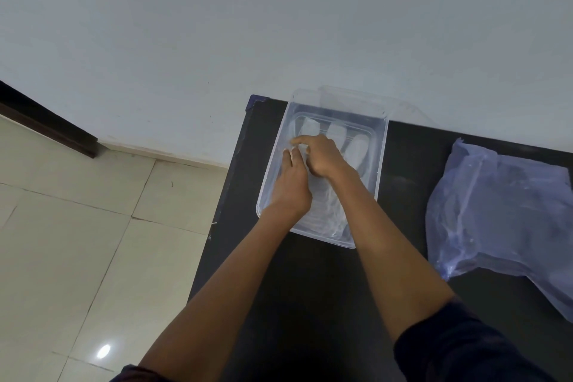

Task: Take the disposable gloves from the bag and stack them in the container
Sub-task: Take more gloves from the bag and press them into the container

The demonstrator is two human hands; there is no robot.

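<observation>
Inside the clear container (383, 146) on the dark surface (310, 288), the left hand (291, 186) lies flat and the right hand (319, 155) pinches a filmy glove (356, 149). Light, limp and clingy, it seems best pressed at the fingers. The bag (502, 211) lies well apart.

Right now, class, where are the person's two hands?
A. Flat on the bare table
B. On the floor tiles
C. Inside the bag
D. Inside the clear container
D: the left hand and right hand both reach into the container, on a glove; the bag lies untouched.
</observation>
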